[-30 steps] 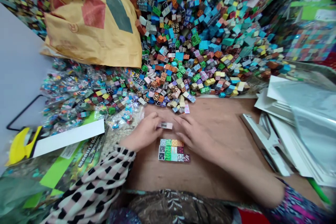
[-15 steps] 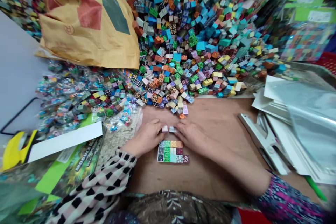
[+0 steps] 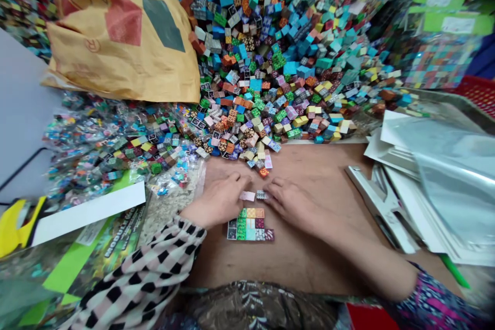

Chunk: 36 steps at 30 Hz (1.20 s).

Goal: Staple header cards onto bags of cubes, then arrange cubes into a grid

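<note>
My left hand [image 3: 221,199] has its fingers closed on a pale pink toy block [image 3: 248,196], just above a flat group of blocks. Across a small gap, my right hand [image 3: 291,202] pinches a grey patterned toy block [image 3: 261,195] at its right end. Below both hands, the block group [image 3: 251,225] lies in tight rows on the brown board [image 3: 309,263]. Its printed tops are black, green, light blue, orange, dark red and white. The left hand covers its upper left corner. One dark red patterned block sticks out at the lower right.
A large heap of loose blocks [image 3: 266,77] rises behind the board. A yellow sack [image 3: 124,41] rests on its left side, above small bagged pieces [image 3: 85,134]. At right lie a metal stapler [image 3: 381,209] and clear plastic sheets [image 3: 456,165]; at left, a yellow-handled tool [image 3: 19,227].
My hands have drawn slightly apart, and more of the pink and grey blocks shows between them. The left hand now covers the group's upper left corner. The whole view has shifted a little.
</note>
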Available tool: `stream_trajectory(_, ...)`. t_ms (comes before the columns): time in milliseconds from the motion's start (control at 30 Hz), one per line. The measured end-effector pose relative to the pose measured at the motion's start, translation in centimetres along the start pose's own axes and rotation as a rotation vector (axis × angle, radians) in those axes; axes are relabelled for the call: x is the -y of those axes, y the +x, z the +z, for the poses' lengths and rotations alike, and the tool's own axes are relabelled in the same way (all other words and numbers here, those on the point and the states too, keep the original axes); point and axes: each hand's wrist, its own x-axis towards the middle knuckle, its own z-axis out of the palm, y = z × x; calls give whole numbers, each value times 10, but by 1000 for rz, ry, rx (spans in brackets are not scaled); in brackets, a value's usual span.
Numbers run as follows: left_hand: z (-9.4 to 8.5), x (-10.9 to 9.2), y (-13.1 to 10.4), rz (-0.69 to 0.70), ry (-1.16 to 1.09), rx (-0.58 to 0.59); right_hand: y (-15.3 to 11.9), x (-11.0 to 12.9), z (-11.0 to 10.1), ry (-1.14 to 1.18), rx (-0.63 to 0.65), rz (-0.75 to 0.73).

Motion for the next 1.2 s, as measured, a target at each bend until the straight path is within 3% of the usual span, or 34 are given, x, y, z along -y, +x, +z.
stream_trajectory(200,7,12,-7,20,-88,-3,2,2,1,56,26,-5)
stream_trajectory(500,9,7,-30,12,-239,-48,-1,2,7,141,69,-7)
stream_trajectory(800,23,11,-59,-81,-226,26,-6,21,-10,283,180,-53)
stream_trajectory(1000,29,7,-63,-66,-188,10,-10,32,-7,79,181,-44)
stream_trajectory(1200,32,3,-65,-29,-185,-27,-18,39,20,-101,58,-83)
